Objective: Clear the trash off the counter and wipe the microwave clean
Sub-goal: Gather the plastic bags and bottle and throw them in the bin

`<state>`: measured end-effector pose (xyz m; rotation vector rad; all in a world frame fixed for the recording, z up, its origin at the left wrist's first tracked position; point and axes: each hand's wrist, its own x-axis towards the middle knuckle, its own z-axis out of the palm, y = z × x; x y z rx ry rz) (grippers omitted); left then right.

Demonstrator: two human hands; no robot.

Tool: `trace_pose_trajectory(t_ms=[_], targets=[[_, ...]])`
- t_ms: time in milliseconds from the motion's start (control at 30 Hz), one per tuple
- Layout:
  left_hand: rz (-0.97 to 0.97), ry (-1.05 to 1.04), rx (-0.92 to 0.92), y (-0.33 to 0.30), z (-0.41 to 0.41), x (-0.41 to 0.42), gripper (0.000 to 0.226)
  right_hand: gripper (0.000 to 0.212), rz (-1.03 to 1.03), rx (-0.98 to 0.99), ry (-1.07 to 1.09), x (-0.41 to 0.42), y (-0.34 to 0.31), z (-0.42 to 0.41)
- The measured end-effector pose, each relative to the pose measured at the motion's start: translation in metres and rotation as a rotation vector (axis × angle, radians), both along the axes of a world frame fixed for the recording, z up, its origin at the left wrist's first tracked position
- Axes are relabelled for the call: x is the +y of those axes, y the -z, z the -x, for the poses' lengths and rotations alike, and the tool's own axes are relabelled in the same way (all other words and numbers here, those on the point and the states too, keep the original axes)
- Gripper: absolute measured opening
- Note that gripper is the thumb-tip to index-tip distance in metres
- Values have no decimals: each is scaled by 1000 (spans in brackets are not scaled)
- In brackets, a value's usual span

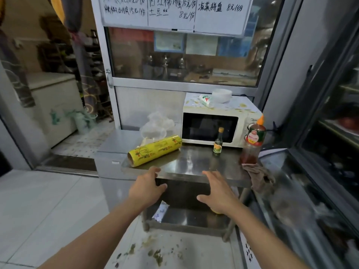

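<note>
A cream microwave (240, 121) stands at the back right of the steel counter (194, 162), under a patterned cover with a white bowl (221, 95) and a white packet (206, 100) on top. A yellow cling-film roll (154, 150) lies at the counter's left, with a crumpled clear plastic bag (157, 125) behind it. A brownish rag (259, 176) hangs over the front right corner. My left hand (146, 186) and my right hand (218, 192) hover at the counter's front edge, fingers spread, holding nothing.
A small dark bottle (218, 141) and a tall sauce bottle with an orange cap (253, 141) stand before the microwave. A packet (160, 210) lies on the lower shelf. Green crumbs (153, 253) litter the floor. A glass display case (320, 171) runs along the right.
</note>
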<state>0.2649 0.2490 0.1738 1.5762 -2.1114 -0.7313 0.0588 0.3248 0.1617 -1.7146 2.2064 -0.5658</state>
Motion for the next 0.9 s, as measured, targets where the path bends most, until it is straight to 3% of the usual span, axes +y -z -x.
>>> trace_pose_trajectory(t_ms=[433,900], targets=[[19,104,-43,12,58,-151,56,81,3,-30,64,-133,0,51],[-23,-110,-80,27,46,-257,55,82,-10,-51,-144,-275,10,59]])
